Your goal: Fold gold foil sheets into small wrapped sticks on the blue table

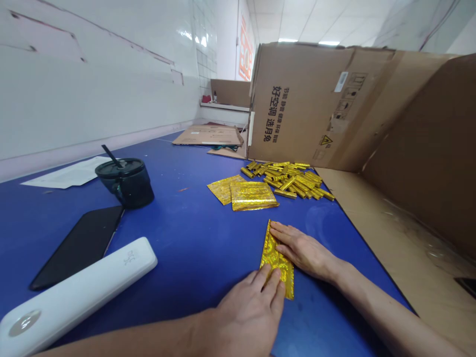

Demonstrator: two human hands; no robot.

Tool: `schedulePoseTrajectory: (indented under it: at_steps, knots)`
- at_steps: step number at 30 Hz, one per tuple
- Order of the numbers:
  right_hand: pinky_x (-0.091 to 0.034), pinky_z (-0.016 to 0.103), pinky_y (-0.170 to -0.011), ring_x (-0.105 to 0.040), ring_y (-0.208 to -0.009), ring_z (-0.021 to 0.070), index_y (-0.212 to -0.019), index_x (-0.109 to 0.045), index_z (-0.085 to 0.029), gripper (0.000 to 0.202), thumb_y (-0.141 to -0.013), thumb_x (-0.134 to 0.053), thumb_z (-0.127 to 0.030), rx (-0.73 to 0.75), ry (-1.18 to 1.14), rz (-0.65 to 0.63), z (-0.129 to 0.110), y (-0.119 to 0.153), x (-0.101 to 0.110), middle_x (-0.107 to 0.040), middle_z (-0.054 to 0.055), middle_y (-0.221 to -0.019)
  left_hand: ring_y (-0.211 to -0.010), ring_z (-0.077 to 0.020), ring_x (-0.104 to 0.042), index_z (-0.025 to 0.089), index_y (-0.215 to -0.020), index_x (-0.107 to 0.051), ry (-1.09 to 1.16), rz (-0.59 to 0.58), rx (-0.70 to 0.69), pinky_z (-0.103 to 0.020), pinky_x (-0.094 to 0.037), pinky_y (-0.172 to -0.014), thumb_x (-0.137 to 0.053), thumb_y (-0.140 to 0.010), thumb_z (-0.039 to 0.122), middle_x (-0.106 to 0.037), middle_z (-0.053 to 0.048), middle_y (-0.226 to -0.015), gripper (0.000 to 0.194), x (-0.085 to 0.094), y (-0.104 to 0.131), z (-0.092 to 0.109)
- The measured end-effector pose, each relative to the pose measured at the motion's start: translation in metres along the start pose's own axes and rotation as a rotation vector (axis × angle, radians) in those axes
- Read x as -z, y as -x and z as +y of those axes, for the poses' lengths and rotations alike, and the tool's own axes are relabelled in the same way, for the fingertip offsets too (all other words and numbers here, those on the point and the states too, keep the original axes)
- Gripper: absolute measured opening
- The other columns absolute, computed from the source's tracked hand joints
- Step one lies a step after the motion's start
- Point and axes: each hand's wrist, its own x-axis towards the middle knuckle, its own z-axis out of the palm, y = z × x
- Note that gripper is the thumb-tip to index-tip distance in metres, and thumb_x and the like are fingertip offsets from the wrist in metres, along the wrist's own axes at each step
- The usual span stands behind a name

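Observation:
A sheet of shiny gold foil paper (273, 255) lies on the blue table, its left edge folded or rolled over into a narrow strip. My left hand (253, 307) rests on its near part with the fingers stretched out. On the far part lies my right hand (307, 250), palm down, fingers extended along the foil. Just beyond sits a stack of flat gold foil sheets (253, 196), with another gold sheet (224, 188) fanned out to its left. Behind them is a pile of small rolled gold foil tubes (293, 181).
A large cardboard box (301, 104) stands open on its side at the right. To the left are a dark lidded cup (128, 183) with a straw, a black phone (82, 243), a long white device (82, 292) and white paper (69, 173). Flattened cardboard (208, 135) lies at the back.

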Motion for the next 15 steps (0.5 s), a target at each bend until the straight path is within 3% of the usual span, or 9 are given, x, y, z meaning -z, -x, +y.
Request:
schedulePoseTrajectory:
  at_steps: [3,8,15]
  knots:
    - [-0.022,0.037,-0.102,-0.023,-0.124,0.0182,-0.128,-0.035,-0.015,0.048,-0.085,-0.034,-0.036,-0.006,0.000,-0.014,-0.002,0.002,0.001,-0.031,0.008,-0.135,-0.118,-0.0314,-0.030,0.003,-0.127,-0.029,-0.034,0.056,0.012,-0.038,-0.024,-0.096,-0.049,-0.071,0.056,-0.031,-0.021,-0.130,0.079,-0.003,0.002,-0.002]
    - [-0.017,0.042,-0.102,-0.019,-0.125,0.0217,-0.131,-0.028,-0.015,0.066,-0.078,-0.039,-0.054,0.026,-0.027,-0.053,-0.003,0.006,0.003,-0.024,0.010,-0.137,-0.099,-0.0273,-0.045,0.009,-0.120,-0.041,-0.003,0.097,0.050,-0.036,-0.033,-0.087,-0.048,-0.067,0.062,-0.050,-0.015,-0.110,0.076,0.006,0.002,0.001]
    - [-0.010,0.046,-0.102,-0.012,-0.127,0.0250,-0.133,-0.019,-0.011,0.093,-0.064,-0.046,-0.067,0.040,-0.030,-0.108,-0.003,0.009,0.005,-0.015,0.013,-0.139,-0.089,-0.0255,-0.045,0.018,-0.116,-0.046,0.011,0.173,-0.012,-0.038,-0.035,-0.081,-0.042,-0.064,0.069,-0.050,-0.010,-0.099,0.073,0.009,0.002,-0.009]
